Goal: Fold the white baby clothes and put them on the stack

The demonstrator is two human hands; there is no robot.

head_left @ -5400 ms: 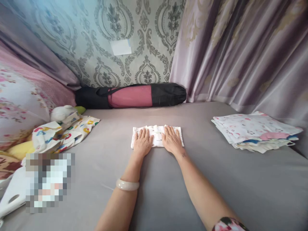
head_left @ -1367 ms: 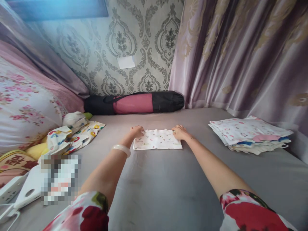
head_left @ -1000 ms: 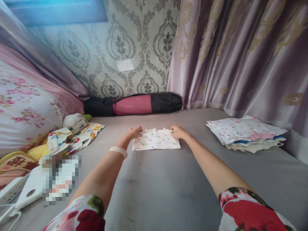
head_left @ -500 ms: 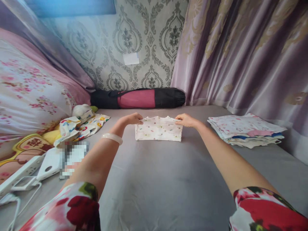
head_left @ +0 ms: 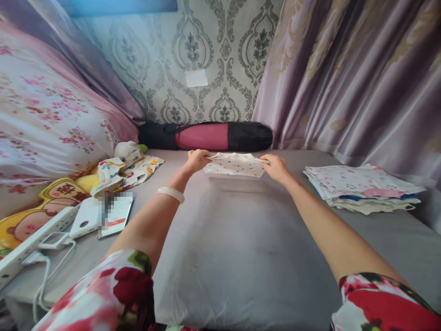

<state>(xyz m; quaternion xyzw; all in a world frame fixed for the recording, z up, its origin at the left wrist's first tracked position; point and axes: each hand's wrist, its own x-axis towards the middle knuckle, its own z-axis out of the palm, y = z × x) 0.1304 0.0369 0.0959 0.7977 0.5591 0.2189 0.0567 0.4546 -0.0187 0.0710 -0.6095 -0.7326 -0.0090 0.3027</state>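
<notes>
1. Left hand: fingers closed on the far left corner of the folded white printed garment; no visible gap in the grip.
2. Right hand: thumb and fingers pinched shut on the garment's far right corner.
3. Garment: stretched between both hands, mid-scene toward the far side, held just above the gray bedsheet, shadow beneath. Far edge gripped, near edge hanging free. Small scattered motifs; exact garment type can't be told.
4. Left wrist: pale bangle. Both arms: red-and-white floral sleeves.
5. Right side: stack of folded clothes, pink-print piece on top, blue and cream edges below; well apart from the right hand.
6. Far side: black-and-pink roll bag lying along the patterned wallpaper; white paper on wall above.
7. Left side, far: crumpled colorful-print clothing beside a white plush toy; floral bedding behind.
8. Left side, nearer: yellow cartoon cushion, white power strip with plugged cable, white device with round hole, flat item partly pixelated.
9. Far right: mauve curtain.
</notes>
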